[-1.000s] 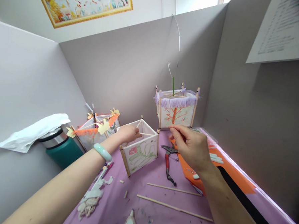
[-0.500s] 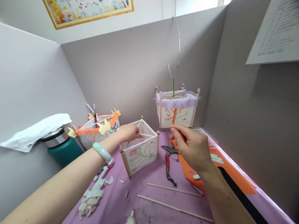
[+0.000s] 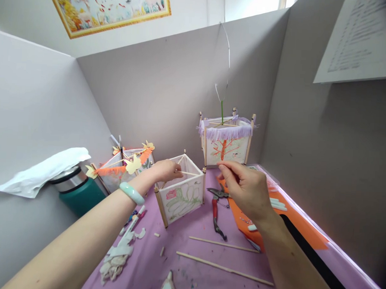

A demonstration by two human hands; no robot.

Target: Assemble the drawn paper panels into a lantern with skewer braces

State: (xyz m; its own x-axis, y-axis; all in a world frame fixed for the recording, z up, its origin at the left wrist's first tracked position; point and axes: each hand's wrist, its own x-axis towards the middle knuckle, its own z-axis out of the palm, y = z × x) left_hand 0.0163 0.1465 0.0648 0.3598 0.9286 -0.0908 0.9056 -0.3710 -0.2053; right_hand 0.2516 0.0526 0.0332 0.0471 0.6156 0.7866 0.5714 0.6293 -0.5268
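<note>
My left hand [image 3: 167, 170], a pale green bangle [image 3: 131, 193] on its wrist, reaches over the rim of a four-sided paper lantern [image 3: 185, 201] with a drawn red flower. Its fingers close on the thin crossed sticks inside the lantern's top; the fingertips are partly hidden. To the right, my right hand [image 3: 244, 186] hovers with thumb and forefinger pinched, and whatever they hold is too small to make out. Behind that hand stands a second lantern [image 3: 228, 148] with lilac fringe and an orange tree. Red-handled pruning shears [image 3: 215, 210] lie between the hands.
Two thin wooden sticks [image 3: 224, 268] lie across the purple tablecloth [image 3: 147, 269]. Left are an orange-fringed lantern [image 3: 114, 172], a green bottle [image 3: 83, 197] and crumpled tape scraps [image 3: 117, 257]. Orange paper [image 3: 305, 230] with white glue sticks [image 3: 278, 205] is right. Grey panels [image 3: 176, 87] enclose the table.
Both hands stay almost where they were, the left still at the lantern's top and the right still pinched. The whole view has shifted slightly.
</note>
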